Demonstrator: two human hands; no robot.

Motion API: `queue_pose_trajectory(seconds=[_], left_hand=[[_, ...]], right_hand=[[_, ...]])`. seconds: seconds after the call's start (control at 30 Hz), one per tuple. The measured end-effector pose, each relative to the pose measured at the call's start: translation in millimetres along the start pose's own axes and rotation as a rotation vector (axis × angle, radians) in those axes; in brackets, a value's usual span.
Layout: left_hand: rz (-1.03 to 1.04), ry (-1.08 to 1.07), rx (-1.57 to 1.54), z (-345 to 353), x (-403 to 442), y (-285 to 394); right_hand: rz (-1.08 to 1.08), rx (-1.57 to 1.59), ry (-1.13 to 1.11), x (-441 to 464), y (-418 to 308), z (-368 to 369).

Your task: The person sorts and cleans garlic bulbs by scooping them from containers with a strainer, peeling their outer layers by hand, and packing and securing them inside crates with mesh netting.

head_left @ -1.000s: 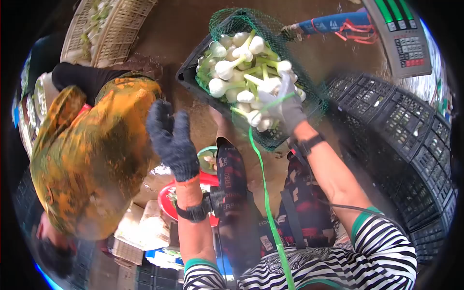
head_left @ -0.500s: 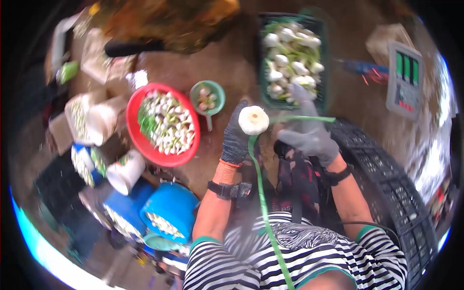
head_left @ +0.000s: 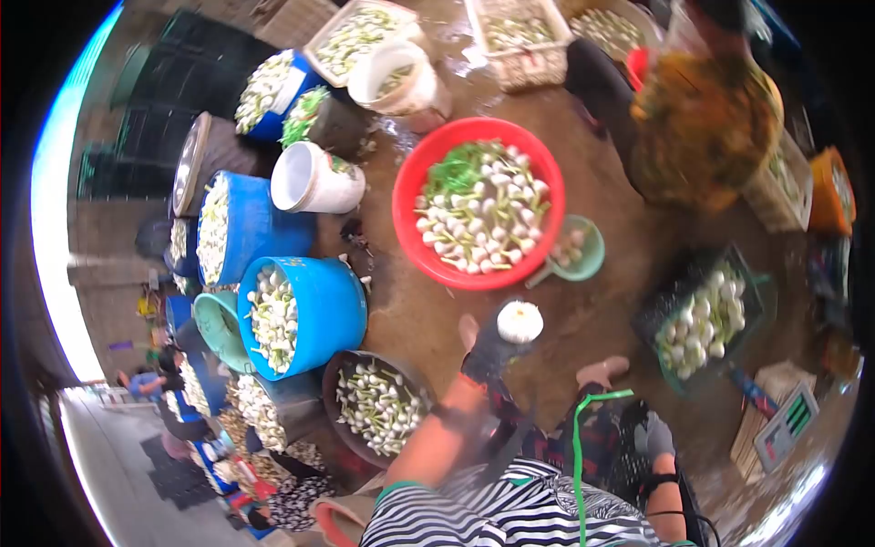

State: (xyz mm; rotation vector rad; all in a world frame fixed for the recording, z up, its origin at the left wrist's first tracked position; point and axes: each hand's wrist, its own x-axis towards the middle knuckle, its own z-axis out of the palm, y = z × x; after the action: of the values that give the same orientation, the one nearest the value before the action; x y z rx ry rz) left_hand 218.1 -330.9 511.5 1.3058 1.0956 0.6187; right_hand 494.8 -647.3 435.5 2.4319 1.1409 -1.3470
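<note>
My left hand, in a dark grey glove, grips a white garlic bulb whose cut face points up. It is just below the big red basin, which is filled with garlic bulbs on green stems and a green bundle. Beside that basin lies a light green long-handled scoop with a few bulbs in it. Down at my side, my right hand wears a grey glove, close to a black plastic crate; its fingers are blurred. A green strip hangs in front of my striped shirt.
Garlic fills a blue tub, a dark bowl and a dark green crate. A white bucket lies tipped. A digital scale stands at right. Another person bends at upper right; more people are at lower left.
The view has swung left, bringing the red basin to the centre. My left hand still holds the bulb. My right hand has moved away from the bulb, down to my right side.
</note>
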Motion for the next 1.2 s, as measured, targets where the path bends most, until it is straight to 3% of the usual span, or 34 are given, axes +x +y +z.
queue_pose_trajectory(seconds=[0.07,0.1,0.17,0.2,0.3,0.37,0.4,0.47,0.63,0.67,0.83,0.9,1.03,1.07,1.2], left_hand=[[-0.266,-0.001,-0.38,-63,-13,-6],[-0.249,-0.009,-0.516,-92,-19,-10],[-0.243,0.062,-0.512,-154,-22,-29],[-0.244,0.087,-0.506,-182,-22,-34],[-0.255,0.16,-0.459,-259,-25,-21],[-0.256,0.201,-0.403,-295,-29,7],[-0.098,0.246,-0.32,-309,-33,-4],[-0.125,0.32,-0.441,-331,-38,11],[-0.193,0.434,-0.655,-357,-51,0],[-0.173,0.472,-0.65,-360,-55,-2],[-0.126,0.575,-0.425,-384,-76,-15],[-0.133,0.599,-0.301,-397,-80,-23],[-0.22,0.658,-0.433,-424,-78,-2],[-0.235,0.614,-0.603,-433,-72,11],[-0.327,0.669,-0.469,-487,-61,-84]], right_hand=[[0.069,0.101,-0.019,-5,-57,-16],[0.117,0.176,0.018,4,-72,-5],[0.039,0.195,0.119,3,-143,-11],[0.103,0.297,0.05,-3,-190,-23],[-0.061,0.248,-0.008,2,-274,-17],[-0.109,0.078,-0.082,3,-334,-31],[-0.164,-0.011,-0.069,7,-355,-31],[-0.225,-0.054,-0.043,11,-389,-36],[-0.313,0.093,-0.003,31,-442,-54],[-0.307,-0.004,-0.043,45,-444,-54],[-0.273,-0.48,-0.158,85,-467,-61],[-0.284,-0.394,-0.157,89,-475,-59],[-0.295,-0.417,-0.231,93,-519,-62],[-0.306,-0.436,-0.242,94,-533,-61],[-0.32,-0.561,-0.27,112,-599,-50]])
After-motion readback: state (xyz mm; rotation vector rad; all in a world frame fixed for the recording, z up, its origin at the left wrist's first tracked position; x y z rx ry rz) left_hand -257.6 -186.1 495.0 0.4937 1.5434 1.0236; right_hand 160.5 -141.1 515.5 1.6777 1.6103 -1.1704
